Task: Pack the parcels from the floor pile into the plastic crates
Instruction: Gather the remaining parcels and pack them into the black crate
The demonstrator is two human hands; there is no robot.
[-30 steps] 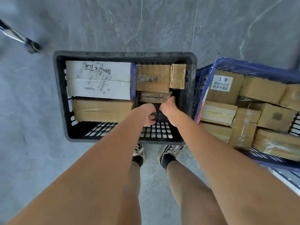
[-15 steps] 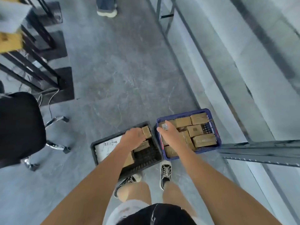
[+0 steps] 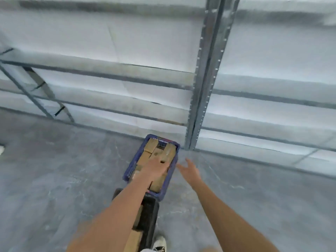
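Parcels (image 3: 156,157) fill the blue crate (image 3: 130,170) on the grey floor (image 3: 54,170), at the foot of a metal shelf post (image 3: 201,99). Our left hand (image 3: 154,170) reaches over them; we cannot tell its grip. Our right hand (image 3: 190,170) hangs spread, holding nothing. The black crate (image 3: 149,219) lies nearer, holding more parcels.
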